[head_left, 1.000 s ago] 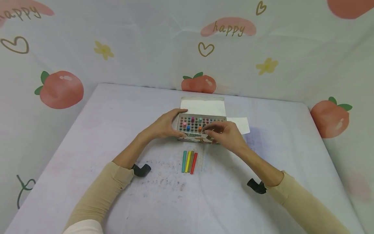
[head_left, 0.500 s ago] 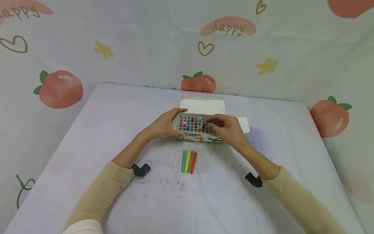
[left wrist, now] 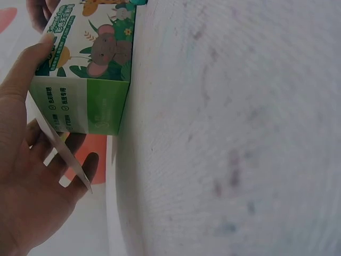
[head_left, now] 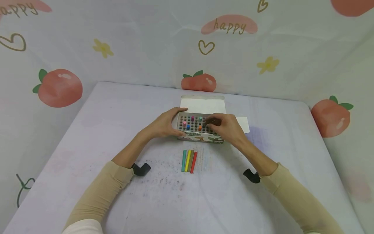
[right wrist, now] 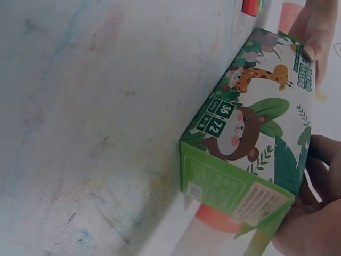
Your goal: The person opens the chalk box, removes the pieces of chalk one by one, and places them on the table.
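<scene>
An open chalk box (head_left: 193, 137) with several coloured sticks standing in it sits at mid-table. My left hand (head_left: 170, 124) grips its left end, thumb on the front and fingers behind. My right hand (head_left: 211, 123) hovers over the right half, its bunched fingertips pinching a dark chalk stick (head_left: 204, 125) in the box. In the left wrist view my left hand (left wrist: 26, 176) wraps the green end of the box (left wrist: 90, 69). The right wrist view shows the box (right wrist: 250, 138) with my right hand's fingers (right wrist: 319, 160) curled behind its corner.
Several loose chalk sticks (head_left: 189, 161), teal, yellow, brown and red, lie side by side on the white table (head_left: 102, 130) just in front of the box. The box's lid flap (head_left: 203, 105) lies open behind it. A peach-print cloth backdrop (head_left: 117, 48) surrounds the table.
My right hand moved from the box's front row, near the orange stick, back and slightly up to a dark stick farther in. The left hand and box stayed put.
</scene>
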Demonstrator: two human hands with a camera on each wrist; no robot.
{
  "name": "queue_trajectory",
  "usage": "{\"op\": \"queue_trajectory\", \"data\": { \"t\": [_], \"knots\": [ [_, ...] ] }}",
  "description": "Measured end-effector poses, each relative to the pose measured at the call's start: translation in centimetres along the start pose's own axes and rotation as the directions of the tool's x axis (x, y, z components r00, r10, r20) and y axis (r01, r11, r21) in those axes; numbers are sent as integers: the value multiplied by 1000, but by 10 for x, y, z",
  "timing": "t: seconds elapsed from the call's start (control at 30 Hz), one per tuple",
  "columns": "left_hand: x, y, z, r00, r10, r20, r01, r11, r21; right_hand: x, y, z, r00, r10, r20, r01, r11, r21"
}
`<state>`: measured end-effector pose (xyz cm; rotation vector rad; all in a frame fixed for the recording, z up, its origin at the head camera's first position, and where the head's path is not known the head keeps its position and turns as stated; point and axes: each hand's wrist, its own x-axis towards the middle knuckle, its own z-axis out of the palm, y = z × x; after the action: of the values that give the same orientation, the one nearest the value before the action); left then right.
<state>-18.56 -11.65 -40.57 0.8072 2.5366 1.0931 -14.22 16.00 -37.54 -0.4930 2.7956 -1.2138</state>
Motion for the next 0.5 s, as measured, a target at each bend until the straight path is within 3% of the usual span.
{"op": "queue_trajectory", "data": {
  "t": [0.27,0.5],
  "knots": [
    [0,0,0,1000,5,-7,-5,1000,4,3,-2,2,997,41,60,-38,998,-46],
    [0,1,1,1000,0,-9,0,1000,12,4,-3,6,999,-13,36,17,994,-106]
  ]
}}
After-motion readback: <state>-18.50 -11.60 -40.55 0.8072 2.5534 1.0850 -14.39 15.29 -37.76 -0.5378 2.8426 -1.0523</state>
